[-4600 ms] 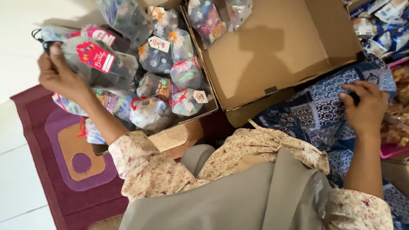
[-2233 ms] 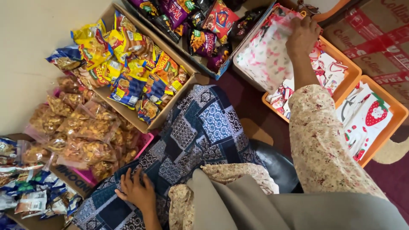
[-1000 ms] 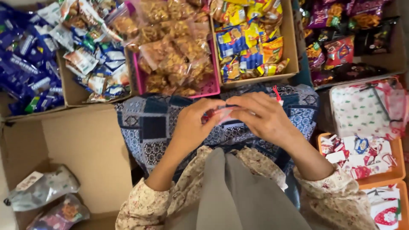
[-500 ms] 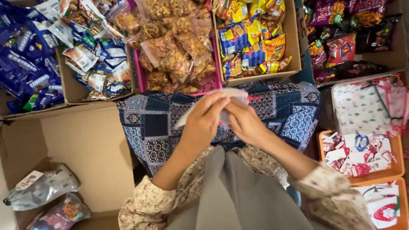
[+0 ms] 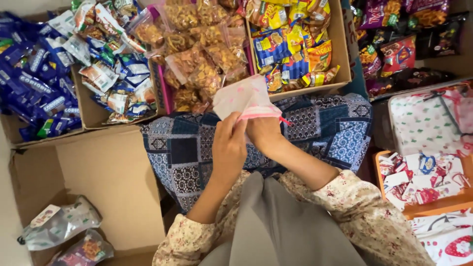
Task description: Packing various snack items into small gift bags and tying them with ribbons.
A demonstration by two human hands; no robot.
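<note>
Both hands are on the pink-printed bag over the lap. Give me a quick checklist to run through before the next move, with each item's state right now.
1. Both hands on the bag: ok. The left hand and right hand pinch the small pink-printed bag at its lower edge.
2. Bag mouth open: cannot tell; the bag looks flat, and the fingers cover the edge they hold.
3. Bag clear of the boxes: ok. It is held above the patterned blue cloth, short of the snacks.
4. Snacks at hand: ok. The box of yellow snack packs and the pink tray of clear snack bags lie just ahead.
5. Box for filled bags: ok. The cardboard box at left holds two filled bags and has bare floor showing.
</note>
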